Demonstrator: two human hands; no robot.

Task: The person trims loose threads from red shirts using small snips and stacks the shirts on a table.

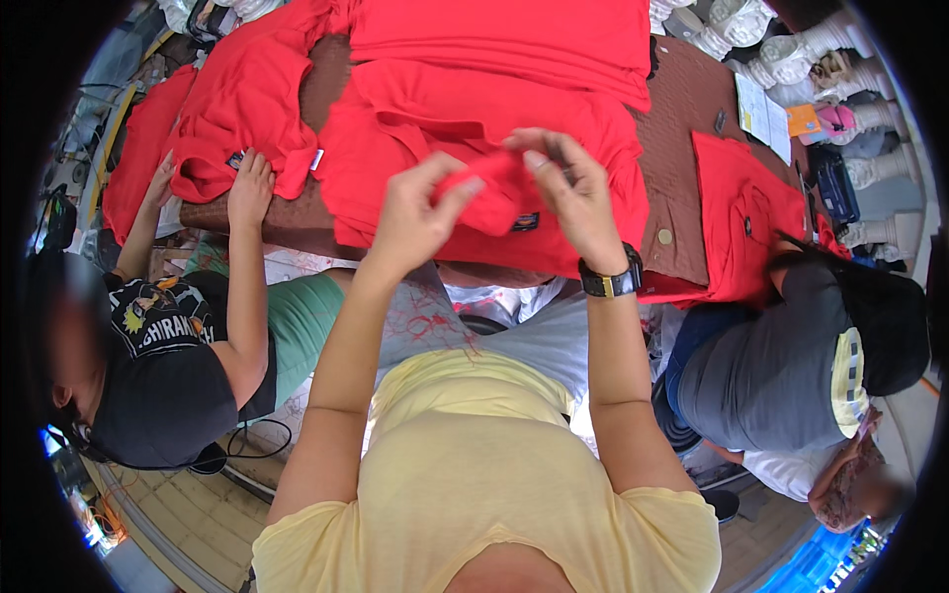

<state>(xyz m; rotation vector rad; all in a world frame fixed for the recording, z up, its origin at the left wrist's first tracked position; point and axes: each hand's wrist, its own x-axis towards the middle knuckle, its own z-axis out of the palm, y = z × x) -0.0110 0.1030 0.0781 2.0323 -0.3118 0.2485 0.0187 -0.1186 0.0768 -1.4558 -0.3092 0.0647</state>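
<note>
- Red shirt [474, 168] lies spread on the brown bench [692, 109], long axis running away from the person, its near hem edge lifted toward them.
- Left hand [415, 212] has its grip pinched on a fold of that shirt.
- Right hand [568, 193], black wristwatch [611, 280] on its wrist, pinches the same fold just beside it.
- A co-worker's hand [250, 183] rests on another red garment [242, 109] to the left.

Bright, even daylight, soft shadows; fisheye bending and black vignette at edges.

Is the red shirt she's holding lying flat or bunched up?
Bunched up: both hands, left hand and right hand, pinch a raised fold of the red fabric shirt.
</note>
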